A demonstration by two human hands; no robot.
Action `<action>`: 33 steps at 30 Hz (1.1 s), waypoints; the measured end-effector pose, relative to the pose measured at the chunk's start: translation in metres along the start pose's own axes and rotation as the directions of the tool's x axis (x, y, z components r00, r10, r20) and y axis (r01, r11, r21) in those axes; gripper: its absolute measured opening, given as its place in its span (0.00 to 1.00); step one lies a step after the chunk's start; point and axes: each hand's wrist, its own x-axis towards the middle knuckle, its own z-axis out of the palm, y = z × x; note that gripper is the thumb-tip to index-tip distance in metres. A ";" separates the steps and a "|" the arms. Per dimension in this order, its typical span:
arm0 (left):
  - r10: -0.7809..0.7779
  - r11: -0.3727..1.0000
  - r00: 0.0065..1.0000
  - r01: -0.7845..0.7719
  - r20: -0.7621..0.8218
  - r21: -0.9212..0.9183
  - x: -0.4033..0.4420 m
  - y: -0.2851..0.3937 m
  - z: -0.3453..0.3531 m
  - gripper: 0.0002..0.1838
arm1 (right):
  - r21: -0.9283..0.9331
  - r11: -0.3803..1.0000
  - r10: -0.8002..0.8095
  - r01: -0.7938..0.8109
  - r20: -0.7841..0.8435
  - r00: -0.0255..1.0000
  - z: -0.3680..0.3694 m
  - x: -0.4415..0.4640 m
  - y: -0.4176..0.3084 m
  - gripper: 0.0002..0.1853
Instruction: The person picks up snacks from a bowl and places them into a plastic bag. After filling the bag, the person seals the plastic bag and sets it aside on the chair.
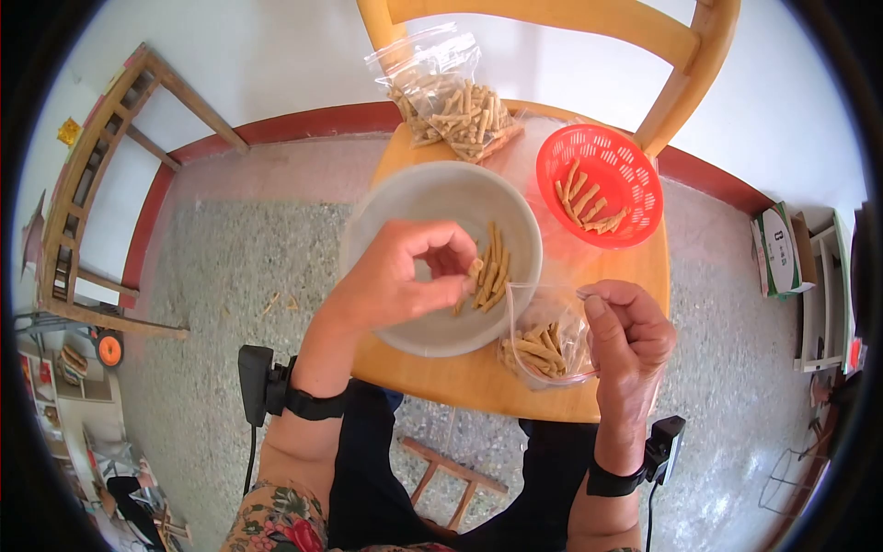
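Note:
My left hand (409, 276) is over the grey bowl (386, 207), its fingers pinched on a tan dried stick (475, 269). More dried sticks (494, 267) lie in the bowl, to the right of my fingertips. With thumb and fingers my right hand (630, 327) grips the edge of a clear plastic bag (575, 317), which stands on the chair seat. Several dried sticks (541, 350) rest in the bottom of that bag.
The wooden chair seat (570, 402) carries all of this. Behind the bowl are filled zip bags (469, 115); a red basket (644, 198) with several sticks stands at the right. A wooden ladder-like frame (69, 198) leans at the left, and a box (777, 248) is at the far right.

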 end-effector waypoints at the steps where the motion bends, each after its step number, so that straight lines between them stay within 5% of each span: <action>1: 0.006 1.000 1.000 -0.006 -0.004 0.006 -0.001 0.001 0.001 0.03 | -0.008 1.000 0.003 -0.003 0.008 1.000 0.001 0.000 0.000 0.03; 3: 0.038 0.873 0.998 -0.062 -0.058 -0.483 -0.002 0.001 0.008 0.08 | -0.024 1.000 -0.005 0.005 0.013 1.000 0.000 0.000 0.001 0.03; 13: -0.069 0.630 0.994 -0.018 -0.079 -0.777 -0.003 0.018 0.019 0.09 | 0.009 1.000 0.016 -0.017 0.030 0.999 0.004 -0.002 0.000 0.03; 19: 0.020 0.827 0.977 -0.135 -0.211 -0.545 -0.005 0.032 0.037 0.08 | -0.010 1.000 0.002 -0.002 0.037 0.999 0.003 -0.001 -0.001 0.03; 21: 0.267 0.960 0.951 -0.248 -0.158 0.131 -0.006 0.040 0.043 0.08 | -0.023 1.000 0.000 0.001 0.037 0.999 0.001 -0.001 0.002 0.03; 25: 0.534 0.717 0.845 -0.432 -0.033 0.548 0.000 0.038 0.055 0.12 | 0.016 1.000 -0.009 0.008 0.042 0.999 0.001 -0.001 0.003 0.04; 29: 0.573 0.747 0.810 -0.455 -0.123 0.486 0.002 0.037 0.030 0.11 | 0.041 0.999 -0.001 0.000 0.027 1.000 -0.001 -0.001 0.001 0.04; 33: 0.428 0.872 0.843 -0.289 -0.327 0.395 0.006 0.012 0.016 0.07 | 0.018 1.000 -0.025 0.025 -0.008 1.000 -0.003 -0.002 -0.001 0.04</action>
